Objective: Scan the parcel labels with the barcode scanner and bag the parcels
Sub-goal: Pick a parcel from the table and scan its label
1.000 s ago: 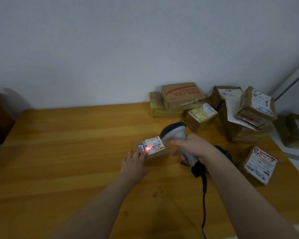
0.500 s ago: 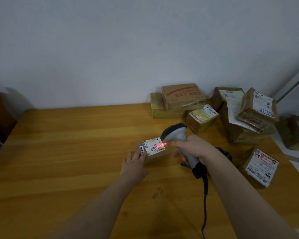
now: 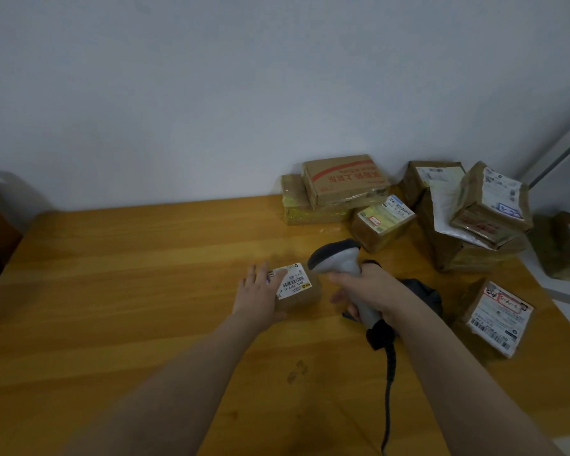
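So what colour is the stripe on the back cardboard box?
Red stripe on brown cardboard box, head view.

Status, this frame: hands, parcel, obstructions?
Left hand flat on small parcel. Right hand grips barcode scanner, pointed toward its label; no beam visible. Other parcels piled back right, apart.

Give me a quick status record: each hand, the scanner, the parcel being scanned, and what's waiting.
left: left hand rests flat on the small parcel, fingers at its label left edge
right: right hand grips the barcode scanner handle
beam: no red line visible on the label
waiting: pile of parcels at the table back right; one labelled parcel near right
bag: cannot tell; dark object behind right hand
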